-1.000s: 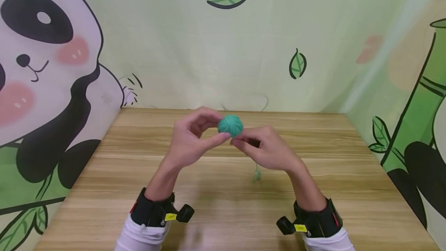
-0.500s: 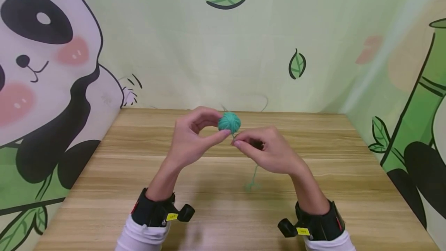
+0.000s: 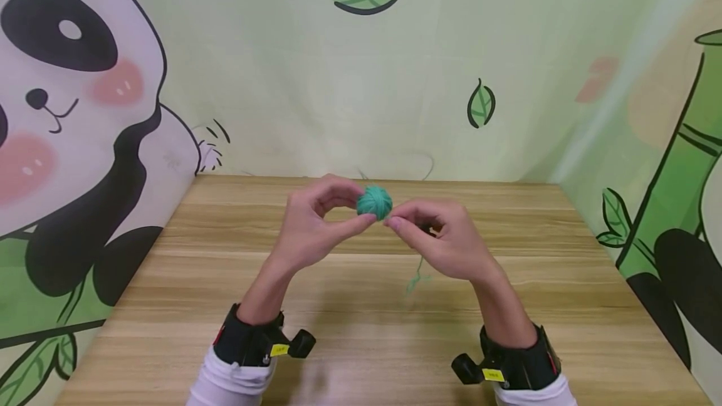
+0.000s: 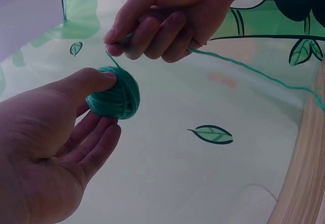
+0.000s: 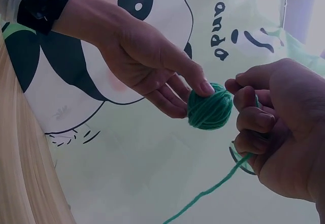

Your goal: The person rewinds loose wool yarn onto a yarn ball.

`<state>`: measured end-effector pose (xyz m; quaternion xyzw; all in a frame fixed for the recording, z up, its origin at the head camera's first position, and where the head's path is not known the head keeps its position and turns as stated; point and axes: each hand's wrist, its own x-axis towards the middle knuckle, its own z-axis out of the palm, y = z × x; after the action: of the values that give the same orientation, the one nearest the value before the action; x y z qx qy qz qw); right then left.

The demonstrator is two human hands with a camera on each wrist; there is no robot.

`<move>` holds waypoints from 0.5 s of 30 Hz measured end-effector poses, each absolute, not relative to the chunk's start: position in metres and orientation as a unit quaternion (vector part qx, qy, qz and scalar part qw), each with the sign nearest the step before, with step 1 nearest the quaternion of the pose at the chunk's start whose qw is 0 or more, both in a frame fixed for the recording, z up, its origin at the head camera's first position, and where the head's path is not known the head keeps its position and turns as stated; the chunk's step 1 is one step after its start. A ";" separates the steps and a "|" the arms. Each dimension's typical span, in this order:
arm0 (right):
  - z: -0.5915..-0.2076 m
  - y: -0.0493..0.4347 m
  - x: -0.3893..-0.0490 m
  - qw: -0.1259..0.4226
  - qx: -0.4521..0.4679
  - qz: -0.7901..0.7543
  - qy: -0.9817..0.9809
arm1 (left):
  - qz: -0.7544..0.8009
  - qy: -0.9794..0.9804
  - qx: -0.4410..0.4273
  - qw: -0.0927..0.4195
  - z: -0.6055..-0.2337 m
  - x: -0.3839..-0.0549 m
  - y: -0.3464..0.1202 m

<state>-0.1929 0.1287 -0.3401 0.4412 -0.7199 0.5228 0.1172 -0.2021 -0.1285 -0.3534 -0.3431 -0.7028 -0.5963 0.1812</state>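
Note:
A small ball of teal yarn (image 3: 375,202) is held above the table between the thumb and fingers of my left hand (image 3: 316,224). Just right of it, my right hand (image 3: 442,237) pinches the strand between thumb and forefinger, its other fingers curled in. In the left wrist view a short length of yarn runs from the ball (image 4: 119,94) up to the right fingertips. The loose yarn tail (image 4: 254,71) leaves the right fist on the far side. In the right wrist view that tail (image 5: 208,191) slants down and away from the curled fingers.
Beneath both hands lies a wood-grain table (image 3: 361,331). A pale green backdrop (image 3: 271,80) with a panda and leaves printed on it stands behind and at the sides. Each wrist wears a black strap with a small camera (image 3: 301,344).
My right hand has circled near the ball, first dropping slightly away, then coming up along its right side. The ball has shifted a little in my left fingers, and the hanging tail has swung.

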 end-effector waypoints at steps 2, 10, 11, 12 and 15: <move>-0.340 0.129 -0.192 0.130 0.440 0.529 -0.714 | -0.592 -0.707 -0.343 0.178 -0.353 -0.201 -0.128; -0.340 0.128 -0.192 0.175 0.439 0.562 -0.679 | -0.581 -0.721 -0.343 0.157 -0.355 -0.202 -0.128; -0.340 0.128 -0.192 0.179 0.439 0.564 -0.676 | -0.580 -0.721 -0.347 0.153 -0.355 -0.201 -0.128; -0.340 0.128 -0.193 0.183 0.438 0.566 -0.674 | -0.581 -0.719 -0.352 0.148 -0.355 -0.202 -0.128; -0.341 0.128 -0.195 0.194 0.434 0.563 -0.675 | -0.582 -0.714 -0.368 0.129 -0.355 -0.201 -0.128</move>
<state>-0.1947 0.1283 -0.3411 0.4344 -0.6754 0.5633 0.1943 -0.2007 -0.1277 -0.3549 -0.3676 -0.7136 -0.5821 0.1294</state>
